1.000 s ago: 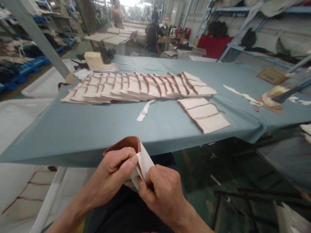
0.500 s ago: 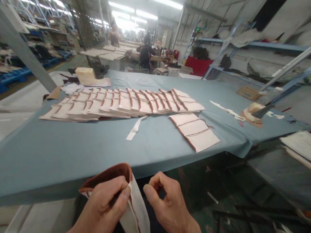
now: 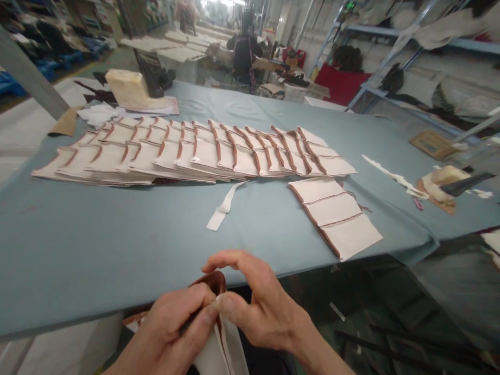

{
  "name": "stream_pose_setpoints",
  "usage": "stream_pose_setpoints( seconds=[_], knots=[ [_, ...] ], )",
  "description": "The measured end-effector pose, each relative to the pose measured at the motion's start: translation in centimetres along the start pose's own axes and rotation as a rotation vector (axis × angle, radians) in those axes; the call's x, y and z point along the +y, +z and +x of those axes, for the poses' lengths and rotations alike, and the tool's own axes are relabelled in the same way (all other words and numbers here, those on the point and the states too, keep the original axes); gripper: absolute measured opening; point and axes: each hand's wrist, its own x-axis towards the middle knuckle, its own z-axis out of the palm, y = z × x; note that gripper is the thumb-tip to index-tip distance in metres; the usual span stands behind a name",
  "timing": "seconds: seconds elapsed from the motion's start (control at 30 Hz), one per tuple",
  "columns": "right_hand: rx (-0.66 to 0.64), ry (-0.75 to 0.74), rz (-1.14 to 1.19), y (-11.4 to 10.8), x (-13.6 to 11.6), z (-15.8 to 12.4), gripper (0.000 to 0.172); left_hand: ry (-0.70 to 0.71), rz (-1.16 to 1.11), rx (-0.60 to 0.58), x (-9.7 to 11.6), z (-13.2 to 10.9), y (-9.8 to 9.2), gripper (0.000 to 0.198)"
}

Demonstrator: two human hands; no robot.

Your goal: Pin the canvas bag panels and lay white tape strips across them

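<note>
My left hand (image 3: pixel 172 323) pinches the top edge of a cream fabric piece (image 3: pixel 224 346) with brown edging, held at the table's near edge. Its lower part drops out of view. My right hand (image 3: pixel 261 307) meets the same edge: its thumb touches the fabric beside my left thumb, while the index finger arches over the brown rim, apart from the thumb. On the table, one similar sewn panel (image 3: pixel 336 216) lies flat at the right. Behind it stretches a long overlapping row of cream panels (image 3: pixel 211 151) with brown edges.
A white strip (image 3: pixel 224 208) lies mid-table on the blue-grey cloth (image 3: pixel 117 239). At the back left stands a cream block with a dark part (image 3: pixel 128 88); a similar one (image 3: pixel 445 182) is at the right. A person (image 3: pixel 244 52) sits farther back. Shelving (image 3: pixel 429 34) lines the right wall.
My right hand has moved left, from beside the fabric onto its edge, and its index finger has extended. The view has tilted down. My left hand keeps its pinch.
</note>
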Motion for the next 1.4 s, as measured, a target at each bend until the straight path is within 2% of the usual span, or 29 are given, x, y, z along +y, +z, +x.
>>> stream_pose_setpoints(
  seconds=[0.07, 0.17, 0.23, 0.37, 0.53, 0.63, 0.73, 0.83, 1.0, 1.07, 1.13, 1.23, 1.4],
  knots=[
    [0.043, 0.065, -0.137, -0.3, 1.2, 1.6, 0.028, -0.027, 0.017, -0.015, -1.1, 0.6, -0.6, 0.044],
    [0.198, 0.443, -0.344, -1.7, 4.0, 5.0, 0.022, -0.085, 0.050, 0.020, -3.5, 1.8, -0.9, 0.044],
    [0.237, 0.606, -0.441, -3.1, 5.8, 7.5, 0.026, -0.105, 0.027, 0.062, -5.2, 2.5, -0.5, 0.047],
    [0.256, 0.740, -0.594, -4.8, 8.3, 12.3, 0.034, -0.148, -0.041, 0.131, -6.9, 3.2, 0.9, 0.049],
    [0.221, 0.836, -0.709, -4.2, 9.9, 17.2, 0.056, -0.157, -0.072, 0.183, -6.0, 2.9, 1.5, 0.045],
    [0.268, 0.837, -0.716, -3.6, 11.1, 18.3, 0.038, -0.097, -0.085, 0.184, -6.2, 2.9, 1.5, 0.046],
    [0.335, 0.783, -0.624, -3.7, 12.0, 17.4, 0.019, -0.010, -0.085, 0.167, -7.1, 3.0, 1.5, 0.043],
    [0.335, 0.677, -0.398, -4.0, 11.6, 14.9, 0.027, 0.031, -0.080, 0.185, -7.7, 3.1, 1.4, 0.040],
    [0.263, 0.504, -0.076, -3.6, 7.9, 9.0, 0.046, 0.077, -0.086, 0.267, -6.9, 3.3, 1.0, 0.035],
    [0.244, 0.449, 0.025, -3.0, 6.1, 6.7, 0.043, 0.080, -0.082, 0.284, -6.2, 3.2, 1.0, 0.034],
    [0.218, 0.391, 0.122, -2.6, 4.4, 4.6, 0.032, 0.079, -0.067, 0.294, -5.2, 2.8, 1.1, 0.035],
    [0.181, 0.311, 0.159, -2.2, 2.5, 2.1, 0.021, 0.066, -0.015, 0.306, -3.5, 1.6, 1.5, 0.035],
    [0.166, 0.168, 0.047, -2.1, 0.0, -1.1, 0.022, 0.014, 0.064, 0.304, -2.0, -0.5, 2.0, 0.035]
  ],
)
